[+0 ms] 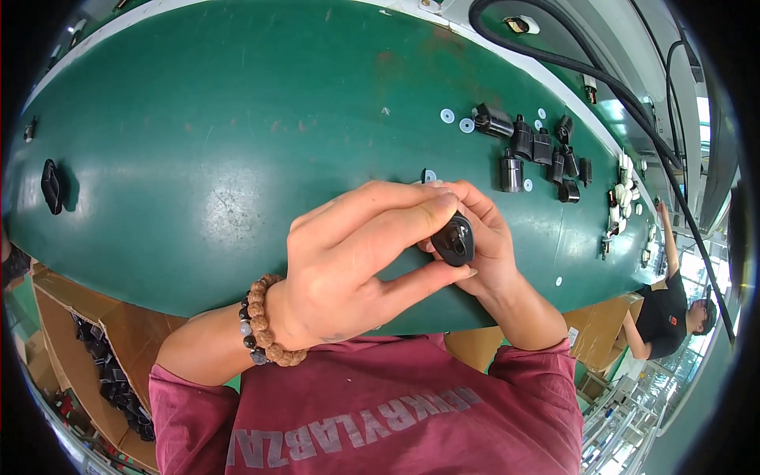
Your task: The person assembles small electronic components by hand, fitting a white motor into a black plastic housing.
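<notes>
A glossy black plastic part (pixel 454 241) with a teardrop-shaped end and a small opening is held between my hands, above the near side of the green table (pixel 229 174). My left hand (pixel 340 257), with a beaded bracelet at its wrist, pinches the part's end between thumb and fingers. From the right, my right hand (pixel 492 241) closes round the part's far side, its fingers partly hidden. A pale ring-shaped washer (pixel 429 176) lies just beyond my fingertips. Farther right, several black cylindrical housings (pixel 512 170) stand or lie in a group, with pale washers (pixel 467 125) around them.
On the far left lie a black shell (pixel 52 188) and a smaller dark piece (pixel 30 129). A cardboard box (pixel 67 294) of black parts stands below the left edge. At right are white parts (pixel 624 194), another box (pixel 592 328), a co-worker (pixel 669 317) and hanging black cables (pixel 602 75).
</notes>
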Demonstrator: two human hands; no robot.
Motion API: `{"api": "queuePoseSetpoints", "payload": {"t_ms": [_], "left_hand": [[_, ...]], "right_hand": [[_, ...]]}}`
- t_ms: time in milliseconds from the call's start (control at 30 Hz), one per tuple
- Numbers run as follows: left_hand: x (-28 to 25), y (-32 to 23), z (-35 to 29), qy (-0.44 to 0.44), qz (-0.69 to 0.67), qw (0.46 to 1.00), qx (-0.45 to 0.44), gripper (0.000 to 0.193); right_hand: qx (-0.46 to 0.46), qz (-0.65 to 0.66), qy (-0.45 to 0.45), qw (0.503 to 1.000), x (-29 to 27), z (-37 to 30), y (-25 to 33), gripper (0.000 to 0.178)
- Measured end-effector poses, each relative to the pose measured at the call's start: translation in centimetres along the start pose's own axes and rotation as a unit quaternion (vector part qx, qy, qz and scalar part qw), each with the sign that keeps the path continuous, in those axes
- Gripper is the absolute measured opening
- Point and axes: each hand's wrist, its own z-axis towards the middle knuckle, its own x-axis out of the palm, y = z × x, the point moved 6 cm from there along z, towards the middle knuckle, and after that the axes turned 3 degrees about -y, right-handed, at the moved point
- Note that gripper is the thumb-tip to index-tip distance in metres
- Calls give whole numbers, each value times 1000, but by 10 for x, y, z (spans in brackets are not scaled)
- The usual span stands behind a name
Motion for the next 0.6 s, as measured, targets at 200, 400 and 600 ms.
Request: {"api": "queuePoseSetpoints", "payload": {"t_ms": [200, 400, 600], "left_hand": [[2, -1, 1, 10, 1, 1000, -3, 56], [3, 2, 7, 80, 1, 996, 35, 50], [18, 25, -1, 127, -133, 961, -205, 46]], "right_hand": [[-11, -55, -38, 998, 0, -3, 3, 24], [-130, -59, 16, 990, 8, -8, 16, 25], [-356, -531, 79, 765, 36, -20, 62, 23]]}}
